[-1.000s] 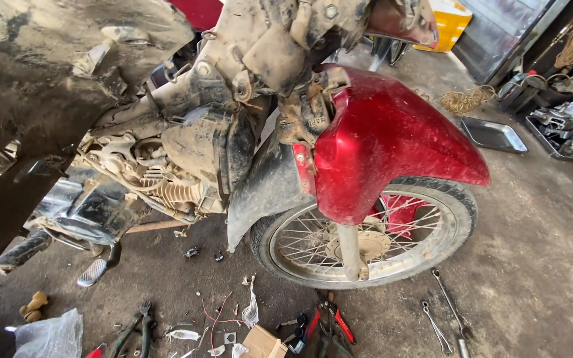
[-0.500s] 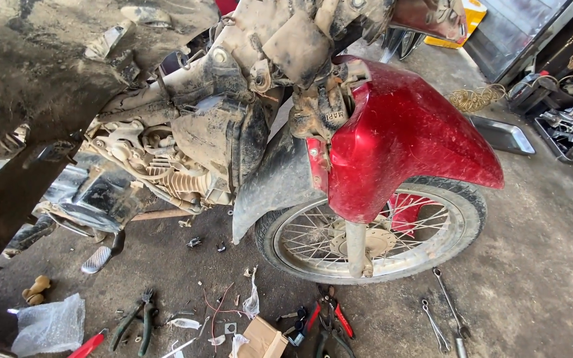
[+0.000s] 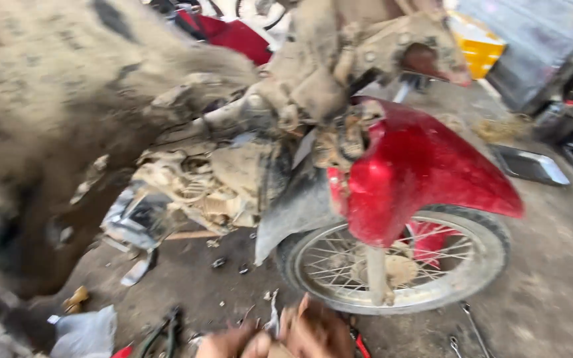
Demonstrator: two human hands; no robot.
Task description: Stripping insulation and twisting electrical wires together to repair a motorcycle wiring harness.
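A blurred hand (image 3: 306, 331), grip unreadable, hovers low over scattered pliers (image 3: 164, 331) just before the spoked front wheel (image 3: 399, 262) under the red fender (image 3: 419, 172), where sharp spokes or loose tools could nick fingers.

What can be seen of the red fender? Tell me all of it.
The red fender is a glossy curved shell, plastic by the look of it, arching over the spoked front wheel. Its smooth top reflects light; its rear end, near the mud-caked frame, is crusted with dried mud. A pale fork leg runs down from under it to the hub. It sits tilted in the view, its pointed tip reaching right. No hand touches it.
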